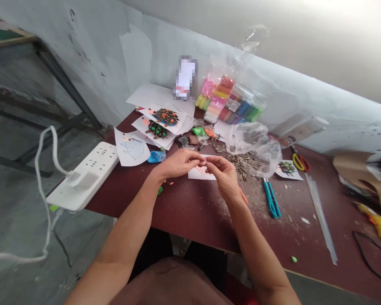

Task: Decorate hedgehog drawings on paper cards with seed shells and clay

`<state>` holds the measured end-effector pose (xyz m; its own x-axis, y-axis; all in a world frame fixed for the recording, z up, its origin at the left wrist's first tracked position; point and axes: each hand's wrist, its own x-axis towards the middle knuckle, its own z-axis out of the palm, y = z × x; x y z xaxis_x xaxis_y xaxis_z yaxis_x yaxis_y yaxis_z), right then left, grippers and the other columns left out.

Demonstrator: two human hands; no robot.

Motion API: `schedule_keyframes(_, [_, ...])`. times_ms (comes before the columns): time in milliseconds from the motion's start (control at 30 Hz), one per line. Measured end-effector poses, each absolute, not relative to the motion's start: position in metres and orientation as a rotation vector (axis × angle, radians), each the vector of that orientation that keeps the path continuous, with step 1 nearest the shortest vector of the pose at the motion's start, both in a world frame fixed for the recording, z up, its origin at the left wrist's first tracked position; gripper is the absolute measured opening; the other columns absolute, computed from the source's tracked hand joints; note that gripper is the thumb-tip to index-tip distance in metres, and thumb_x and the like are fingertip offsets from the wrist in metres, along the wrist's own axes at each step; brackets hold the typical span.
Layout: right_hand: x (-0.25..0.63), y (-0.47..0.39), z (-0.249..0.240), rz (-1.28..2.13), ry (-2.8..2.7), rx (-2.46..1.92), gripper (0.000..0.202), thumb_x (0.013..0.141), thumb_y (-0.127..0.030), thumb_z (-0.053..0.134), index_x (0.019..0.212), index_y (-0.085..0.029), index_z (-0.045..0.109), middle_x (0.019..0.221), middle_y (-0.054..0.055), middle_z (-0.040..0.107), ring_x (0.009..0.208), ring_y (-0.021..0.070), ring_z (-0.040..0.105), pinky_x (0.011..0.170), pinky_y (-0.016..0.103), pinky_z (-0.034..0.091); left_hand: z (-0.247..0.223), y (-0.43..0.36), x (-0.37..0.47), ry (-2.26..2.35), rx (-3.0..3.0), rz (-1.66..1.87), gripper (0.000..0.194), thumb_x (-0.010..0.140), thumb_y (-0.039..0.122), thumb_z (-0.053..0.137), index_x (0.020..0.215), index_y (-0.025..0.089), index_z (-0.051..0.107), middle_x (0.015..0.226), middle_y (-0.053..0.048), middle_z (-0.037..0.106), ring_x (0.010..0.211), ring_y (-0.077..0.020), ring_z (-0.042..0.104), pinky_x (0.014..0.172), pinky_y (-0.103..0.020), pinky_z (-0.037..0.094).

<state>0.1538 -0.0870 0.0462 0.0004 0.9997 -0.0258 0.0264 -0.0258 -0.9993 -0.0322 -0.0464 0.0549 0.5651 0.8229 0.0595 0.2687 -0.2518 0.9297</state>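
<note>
Above a white card [193, 174] with an orange line drawing, my left hand [181, 162] and my right hand [221, 171] meet at the fingertips. Pinched between them is a small pinkish piece of modelling clay [203, 162], mostly covered by the fingers. Both hands are closed on it. A pile of striped sunflower seeds [244, 166] lies just right of my right hand. Left of my left hand is a blue bagged lump of clay [156, 156]. Small bags of green clay [198, 131] and orange clay [210, 132] lie beyond the hands.
Seed-covered hedgehog pictures [165, 117] and a blue drawing [133, 149] lie back left, near a power strip [92, 173]. A phone [186, 78] and clay packs [231, 101] lean at the wall. Teal-handled tool [271, 199], scissors [301, 162], glue sticks [320, 220] and yellow glue gun [374, 220] are right.
</note>
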Motion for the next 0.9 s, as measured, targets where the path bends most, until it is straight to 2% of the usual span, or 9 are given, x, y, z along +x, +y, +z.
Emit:
schedule_keyframes(100, [0.150,-0.087,0.047,1.145,-1.216,-1.244,0.028,0.073,-0.042,0.083,0.089,-0.021,0.072,0.083,0.003,0.076,0.072,0.0166,0.067,0.072,0.033,0.056,0.053,-0.047,-0.031,0.754,1.622,0.696,0.024,0.087,0.016,0.061,0.103,0.013,0.077,0.098,-0.009,0.080,0.094,-0.0201,0.074,0.089,-0.031,0.056])
schedule_keyframes(267, [0.142,-0.090,0.047,0.928,-1.354,-1.327,0.017,0.080,-0.038,0.075,0.085,-0.022,0.072,0.080,0.003,0.074,0.072,0.0174,0.066,0.070,0.032,0.054,0.050,-0.046,-0.028,0.812,1.393,0.709,0.023,0.081,0.016,0.072,0.103,0.011,0.078,0.084,-0.008,0.079,0.077,-0.0171,0.073,0.074,-0.029,0.059])
schedule_keyframes(467, [0.139,-0.089,0.052,0.573,-1.585,-1.384,0.012,0.088,-0.032,0.066,0.084,-0.023,0.074,0.081,0.003,0.069,0.072,0.0163,0.058,0.068,0.031,0.049,0.049,-0.044,-0.029,0.784,1.181,0.746,0.027,0.078,0.024,0.083,0.102,0.012,0.079,0.088,-0.009,0.080,0.077,-0.0168,0.076,0.076,-0.030,0.064])
schedule_keyframes(667, [0.146,-0.081,0.054,0.681,-1.712,-1.284,0.015,0.090,-0.032,0.065,0.089,-0.023,0.076,0.084,0.003,0.068,0.073,0.0154,0.058,0.071,0.031,0.049,0.048,-0.042,-0.029,0.821,1.104,0.818,0.028,0.078,0.031,0.084,0.097,0.011,0.080,0.078,-0.009,0.079,0.067,-0.0167,0.075,0.070,-0.029,0.064])
schedule_keyframes(800, [0.153,-0.081,0.049,0.863,-1.686,-1.220,0.022,0.093,-0.036,0.062,0.102,-0.024,0.077,0.101,0.006,0.074,0.091,0.0185,0.065,0.082,0.033,0.052,0.046,-0.038,-0.030,0.977,1.142,0.975,0.024,0.084,0.034,0.077,0.093,0.012,0.078,0.082,-0.009,0.080,0.066,-0.0157,0.074,0.070,-0.029,0.063])
schedule_keyframes(900, [0.157,-0.086,0.040,0.784,-1.667,-1.299,0.018,0.092,-0.034,0.063,0.098,-0.023,0.077,0.098,0.006,0.074,0.085,0.0183,0.066,0.079,0.033,0.052,0.042,-0.036,-0.030,1.166,1.252,1.048,0.019,0.088,0.031,0.070,0.083,0.013,0.073,0.078,-0.007,0.078,0.060,-0.0129,0.069,0.063,-0.025,0.059])
